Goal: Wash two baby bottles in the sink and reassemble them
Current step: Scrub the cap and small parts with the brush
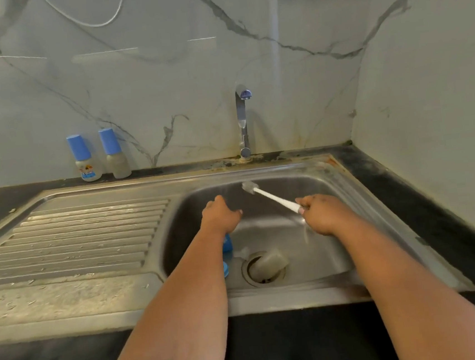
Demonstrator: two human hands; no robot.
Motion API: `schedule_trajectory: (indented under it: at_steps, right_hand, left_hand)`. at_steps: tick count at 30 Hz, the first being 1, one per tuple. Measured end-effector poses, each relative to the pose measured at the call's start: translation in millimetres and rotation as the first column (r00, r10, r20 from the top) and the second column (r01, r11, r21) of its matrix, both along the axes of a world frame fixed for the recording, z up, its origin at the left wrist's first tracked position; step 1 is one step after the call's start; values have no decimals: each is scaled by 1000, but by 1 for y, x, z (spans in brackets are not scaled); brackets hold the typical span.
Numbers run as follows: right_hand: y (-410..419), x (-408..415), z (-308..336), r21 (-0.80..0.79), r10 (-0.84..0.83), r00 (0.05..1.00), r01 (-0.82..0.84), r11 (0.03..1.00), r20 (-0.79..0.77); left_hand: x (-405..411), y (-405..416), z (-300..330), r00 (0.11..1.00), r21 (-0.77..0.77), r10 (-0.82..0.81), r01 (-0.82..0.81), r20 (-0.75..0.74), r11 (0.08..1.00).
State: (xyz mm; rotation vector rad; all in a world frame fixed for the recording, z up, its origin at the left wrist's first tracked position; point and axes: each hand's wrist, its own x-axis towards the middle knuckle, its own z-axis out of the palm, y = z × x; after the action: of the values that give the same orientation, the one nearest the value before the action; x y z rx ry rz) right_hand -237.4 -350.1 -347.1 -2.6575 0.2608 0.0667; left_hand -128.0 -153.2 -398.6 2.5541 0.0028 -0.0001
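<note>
Here the right hand (322, 215) fingers grip the brush (269, 196) handle's end.

the left forearm (198, 270) at frame centre covers most of the blue parts (226, 243) in the sink (328, 296). the left hand (219, 215) shows only its back; finger pose unclear.
</note>
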Motion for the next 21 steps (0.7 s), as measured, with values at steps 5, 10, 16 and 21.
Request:
schedule_trajectory:
  at_steps: [5,10,16,21]
  right_hand:
    - [-14,-62,7,108,-178,952,156,982,249]
    - [-57,-124,1,114,-374,828,360,926,418]
    - [-106,-152,-6,92,-481,778,488,868,403]
    - [-112,-153,-17,-104,-456,822,515,851,341]
  left_hand:
    - [-59,-44,14,981,-271,-144,174,128,947]
    - [-111,-100,20,943,-400,-257,323,211,858]
    - [-142,-139,20,911,-370,-315,398,265,840]
    - [-149,-135,17,908,-278,-329,397,261,875]
